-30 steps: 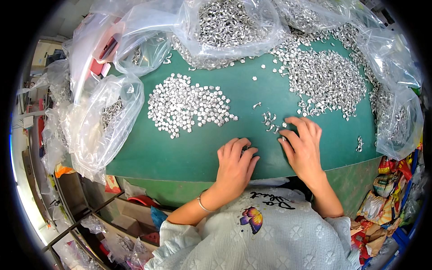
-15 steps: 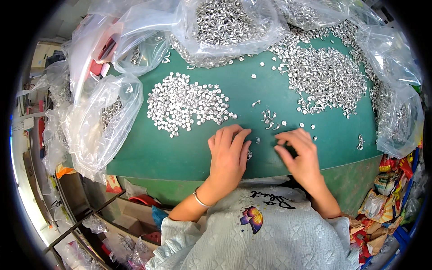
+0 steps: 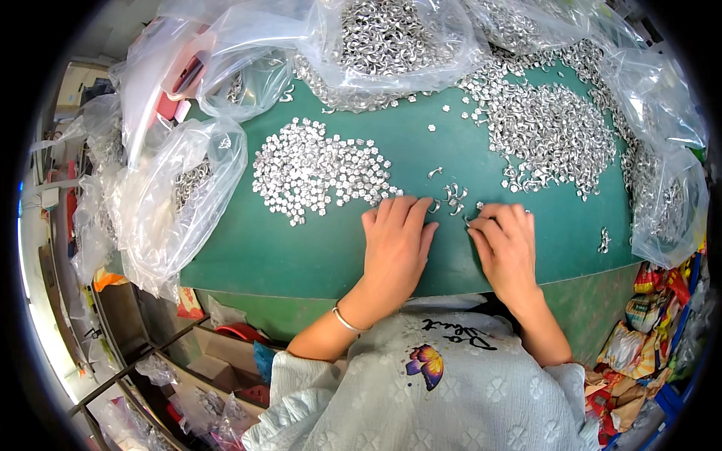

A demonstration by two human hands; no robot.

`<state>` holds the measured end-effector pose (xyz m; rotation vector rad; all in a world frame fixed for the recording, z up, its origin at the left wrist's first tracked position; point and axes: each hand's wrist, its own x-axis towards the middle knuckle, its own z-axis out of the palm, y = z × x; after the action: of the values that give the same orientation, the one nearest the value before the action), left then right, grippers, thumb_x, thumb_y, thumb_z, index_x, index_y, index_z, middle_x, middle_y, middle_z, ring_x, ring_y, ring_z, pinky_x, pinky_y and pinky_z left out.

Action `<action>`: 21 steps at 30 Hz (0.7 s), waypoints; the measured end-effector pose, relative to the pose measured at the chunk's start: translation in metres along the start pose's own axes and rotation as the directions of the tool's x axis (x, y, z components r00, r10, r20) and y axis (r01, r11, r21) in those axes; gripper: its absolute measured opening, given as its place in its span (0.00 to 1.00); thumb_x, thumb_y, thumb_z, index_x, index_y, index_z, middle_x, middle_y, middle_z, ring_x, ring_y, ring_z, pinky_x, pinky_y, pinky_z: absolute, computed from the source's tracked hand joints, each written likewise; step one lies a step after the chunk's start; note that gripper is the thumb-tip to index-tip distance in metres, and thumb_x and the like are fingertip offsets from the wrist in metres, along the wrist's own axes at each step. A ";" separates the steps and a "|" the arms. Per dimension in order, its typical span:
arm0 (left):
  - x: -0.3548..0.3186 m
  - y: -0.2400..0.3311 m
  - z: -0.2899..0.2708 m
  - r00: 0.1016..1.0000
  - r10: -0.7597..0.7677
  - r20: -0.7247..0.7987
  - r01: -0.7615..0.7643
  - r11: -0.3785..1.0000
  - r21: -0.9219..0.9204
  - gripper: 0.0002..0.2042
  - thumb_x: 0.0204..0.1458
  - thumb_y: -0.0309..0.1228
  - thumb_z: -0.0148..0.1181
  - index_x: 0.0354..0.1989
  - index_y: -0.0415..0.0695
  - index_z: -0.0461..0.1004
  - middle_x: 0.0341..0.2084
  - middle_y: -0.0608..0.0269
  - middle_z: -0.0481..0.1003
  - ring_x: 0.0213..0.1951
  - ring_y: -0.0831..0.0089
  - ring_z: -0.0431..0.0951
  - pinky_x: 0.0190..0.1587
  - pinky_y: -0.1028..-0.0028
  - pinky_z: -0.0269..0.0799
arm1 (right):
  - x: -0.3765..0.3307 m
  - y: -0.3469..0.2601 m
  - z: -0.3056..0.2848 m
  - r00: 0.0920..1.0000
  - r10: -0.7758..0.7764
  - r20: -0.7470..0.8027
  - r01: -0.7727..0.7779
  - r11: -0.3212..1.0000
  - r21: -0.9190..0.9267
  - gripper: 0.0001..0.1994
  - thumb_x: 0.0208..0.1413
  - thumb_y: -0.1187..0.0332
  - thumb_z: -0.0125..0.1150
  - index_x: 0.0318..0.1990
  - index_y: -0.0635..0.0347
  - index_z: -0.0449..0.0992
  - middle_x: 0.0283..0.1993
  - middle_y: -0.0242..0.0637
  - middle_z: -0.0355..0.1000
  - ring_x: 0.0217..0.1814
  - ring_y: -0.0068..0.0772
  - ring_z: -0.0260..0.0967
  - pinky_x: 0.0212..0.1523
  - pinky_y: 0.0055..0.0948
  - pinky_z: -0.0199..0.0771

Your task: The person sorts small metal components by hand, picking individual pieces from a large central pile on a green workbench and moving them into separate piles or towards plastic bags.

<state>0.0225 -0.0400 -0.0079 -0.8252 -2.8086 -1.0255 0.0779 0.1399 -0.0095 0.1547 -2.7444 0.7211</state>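
My right hand (image 3: 508,244) has its thumb and fingers bent together over the green table, pinching a small silver metal piece (image 3: 468,221) whose shape is mostly hidden. My left hand (image 3: 396,244) lies palm down, thumb apart from the slightly blurred fingers. At its fingertips is a curved silver piece (image 3: 435,206); I cannot tell whether they touch. Between and beyond the hands lies a small cluster of curved hook-like metal pieces (image 3: 454,197). Left of it spreads a pile of small flower-shaped silver pieces (image 3: 316,169), its near right edge close to my left fingers.
A large heap of curved metal pieces (image 3: 553,139) covers the back right of the green table (image 3: 263,259). Clear plastic bags of metal parts (image 3: 387,37) line the back, with another bag (image 3: 177,203) at left and one (image 3: 662,203) at right. Colourful packaging (image 3: 639,323) sits lower right.
Both hands have moved away from me, toward the small cluster. My right fingers have closed on a small piece. The loose pieces beside my left thumb no longer show there.
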 end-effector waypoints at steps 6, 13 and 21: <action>-0.001 -0.005 0.001 0.997 0.038 0.060 -0.040 0.999 0.025 0.08 0.49 0.24 0.64 0.38 0.42 0.75 0.38 0.62 0.71 0.42 0.63 0.70 0.44 0.66 0.59 | -0.002 0.001 0.002 0.996 -0.049 0.072 0.036 0.984 0.174 0.06 0.46 0.76 0.67 0.34 0.60 0.78 0.37 0.33 0.71 0.39 0.36 0.66 0.39 0.34 0.62; -0.014 -0.006 -0.019 0.991 0.071 0.110 -0.059 0.993 -0.103 0.09 0.50 0.23 0.63 0.40 0.39 0.74 0.41 0.57 0.71 0.44 0.60 0.71 0.46 0.65 0.63 | 0.000 -0.001 -0.001 0.979 -0.162 0.125 0.093 0.896 0.435 0.09 0.47 0.77 0.66 0.37 0.61 0.79 0.38 0.35 0.71 0.38 0.38 0.67 0.38 0.34 0.64; 0.002 0.001 -0.012 0.984 0.098 0.150 -0.084 0.992 -0.098 0.13 0.50 0.22 0.62 0.45 0.39 0.74 0.43 0.55 0.72 0.44 0.57 0.72 0.45 0.64 0.66 | 0.033 0.012 0.006 0.999 0.016 0.032 -0.016 1.000 -0.004 0.10 0.47 0.77 0.66 0.39 0.60 0.77 0.41 0.34 0.70 0.45 0.38 0.64 0.46 0.35 0.59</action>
<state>0.0197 -0.0459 0.0026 -1.0769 -2.8346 -1.1303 0.0425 0.1461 -0.0097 0.1450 -2.7806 0.7241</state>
